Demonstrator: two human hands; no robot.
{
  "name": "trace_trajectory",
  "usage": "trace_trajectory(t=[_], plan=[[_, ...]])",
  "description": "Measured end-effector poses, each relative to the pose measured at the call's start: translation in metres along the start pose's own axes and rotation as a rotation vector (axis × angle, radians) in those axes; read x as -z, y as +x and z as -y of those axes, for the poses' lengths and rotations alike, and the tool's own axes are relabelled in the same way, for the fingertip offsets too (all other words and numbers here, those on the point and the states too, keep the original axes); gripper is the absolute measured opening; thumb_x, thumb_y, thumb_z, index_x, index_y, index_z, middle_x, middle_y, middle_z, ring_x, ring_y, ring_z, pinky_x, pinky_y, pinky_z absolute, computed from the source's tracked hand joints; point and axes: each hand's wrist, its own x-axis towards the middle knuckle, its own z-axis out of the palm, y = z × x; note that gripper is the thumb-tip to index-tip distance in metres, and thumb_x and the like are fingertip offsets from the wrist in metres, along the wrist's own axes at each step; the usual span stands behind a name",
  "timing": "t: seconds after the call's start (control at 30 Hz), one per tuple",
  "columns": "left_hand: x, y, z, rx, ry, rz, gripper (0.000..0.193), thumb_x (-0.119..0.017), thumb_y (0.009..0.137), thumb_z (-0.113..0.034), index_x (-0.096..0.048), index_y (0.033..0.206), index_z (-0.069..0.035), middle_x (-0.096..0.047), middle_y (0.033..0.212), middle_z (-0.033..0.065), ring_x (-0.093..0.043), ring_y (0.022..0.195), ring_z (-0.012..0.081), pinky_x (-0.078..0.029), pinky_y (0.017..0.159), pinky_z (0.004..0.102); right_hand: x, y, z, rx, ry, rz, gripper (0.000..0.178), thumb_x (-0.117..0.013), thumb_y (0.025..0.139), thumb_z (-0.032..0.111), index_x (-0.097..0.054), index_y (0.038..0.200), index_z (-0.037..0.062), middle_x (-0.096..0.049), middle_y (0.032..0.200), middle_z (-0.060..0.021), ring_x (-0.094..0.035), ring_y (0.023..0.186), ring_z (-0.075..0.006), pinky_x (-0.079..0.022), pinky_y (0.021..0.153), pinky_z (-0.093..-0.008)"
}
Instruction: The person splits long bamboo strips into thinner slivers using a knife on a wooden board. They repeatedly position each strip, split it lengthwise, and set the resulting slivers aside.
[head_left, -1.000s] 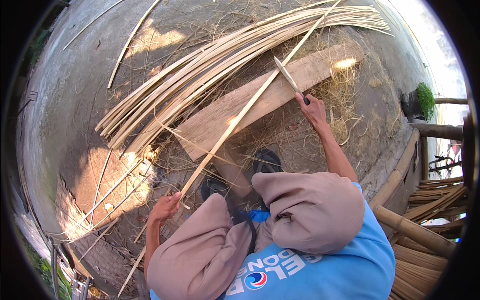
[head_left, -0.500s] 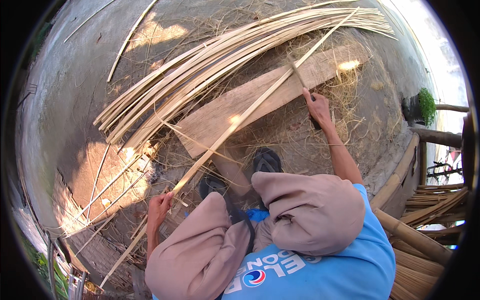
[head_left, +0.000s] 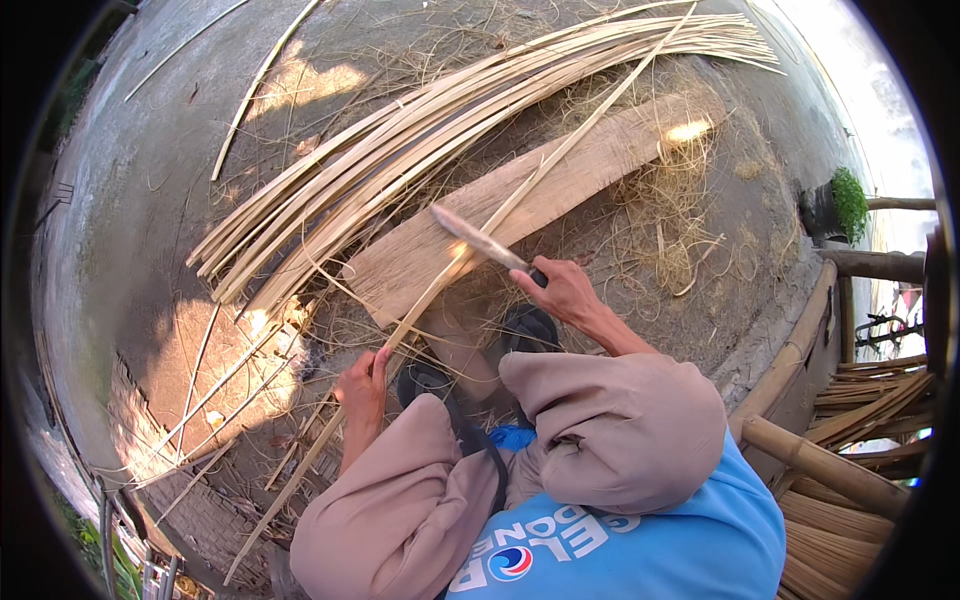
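A long, pale bamboo strip (head_left: 421,306) runs from beside my left thigh up across a wooden plank (head_left: 620,153) to the far right. My left hand (head_left: 363,385) is closed around its near part, in front of my left knee. In my right hand (head_left: 562,289) is a knife (head_left: 482,240), gripped by its dark handle. Its blade crosses over the strip above the plank's near half, with the tip pointing up and left. Whether the edge touches the strip I cannot tell.
A fanned bundle of bamboo strips (head_left: 400,140) lies beyond the plank. Curly shavings (head_left: 672,215) litter the ground. More strips (head_left: 845,535) are stacked at the right behind bamboo poles (head_left: 820,465). A potted green plant (head_left: 848,204) stands at the far right.
My right hand and the knife have come nearer and to the left along the strip. My left hand has shifted up and to the right, still holding the strip.
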Motion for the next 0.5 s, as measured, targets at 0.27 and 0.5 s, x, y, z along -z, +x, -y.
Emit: trace_trajectory(t=[0.27, 0.5], plan=[[0.031, -0.051, 0.075, 0.051, -0.122, 0.064, 0.047, -0.064, 0.103, -0.043, -0.067, 0.077, -0.004, -0.047, 0.054, 0.0084, -0.044, 0.05, 0.0174, -0.035, 0.052, 0.0371, 0.089, 0.078, -0.112, -0.494, 0.152, -0.273, 0.063, -0.063, 0.098, 0.059, -0.062, 0.077, 0.0001, -0.059, 0.058, -0.0182, -0.063, 0.054, -0.0293, -0.05, 0.055, -0.0437], [0.045, -0.075, 0.09, 0.081, 0.06, -0.016, 0.039, -0.066, 0.102, -0.04, -0.068, 0.085, -0.005, -0.051, 0.058, 0.0091, -0.047, 0.054, 0.0181, -0.037, 0.054, 0.0358, 0.023, 0.025, -0.071, 0.122, -0.125, -0.146, 0.06, -0.062, 0.099, 0.057, -0.064, 0.078, 0.0012, -0.06, 0.06, -0.019, -0.061, 0.055, -0.0296, -0.049, 0.059, -0.0464]])
